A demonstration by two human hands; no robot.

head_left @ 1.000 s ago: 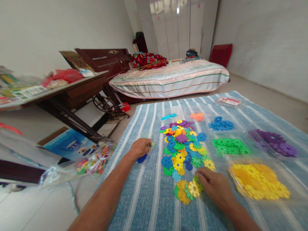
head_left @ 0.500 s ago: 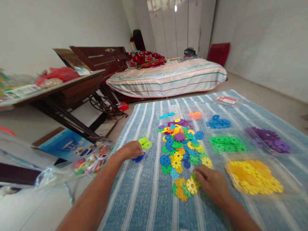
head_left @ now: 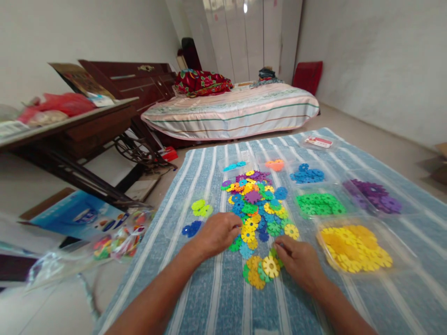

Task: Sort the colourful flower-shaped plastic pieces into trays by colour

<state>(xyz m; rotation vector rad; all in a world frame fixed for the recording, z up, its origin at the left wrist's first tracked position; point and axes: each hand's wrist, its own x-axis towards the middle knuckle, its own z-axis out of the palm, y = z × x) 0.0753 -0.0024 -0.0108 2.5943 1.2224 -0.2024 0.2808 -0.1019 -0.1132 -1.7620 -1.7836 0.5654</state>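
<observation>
A mixed pile of flower-shaped plastic discs (head_left: 252,197) lies on a striped cloth. My left hand (head_left: 220,232) is at the pile's left edge, fingers curled, its fingertips hidden behind the hand. Close to the pile's near right side, my right hand (head_left: 301,261) is closed with thumb and fingers together; what it holds, if anything, is hidden. Beside it is a small cluster with a pale yellow disc (head_left: 271,266) on top. Left of my left hand are dark blue discs (head_left: 193,228) and lime-green discs (head_left: 201,208) in clear trays.
Clear trays on the right hold yellow discs (head_left: 354,249), green discs (head_left: 319,204), purple discs (head_left: 375,195) and blue discs (head_left: 307,174). Behind the pile are light blue discs (head_left: 234,166) and orange discs (head_left: 274,164). A bed (head_left: 233,111) stands beyond the table.
My left hand has moved right from the dark blue discs' tray to the pile's edge. My right hand stays by the near cluster. The view has shifted slightly.
</observation>
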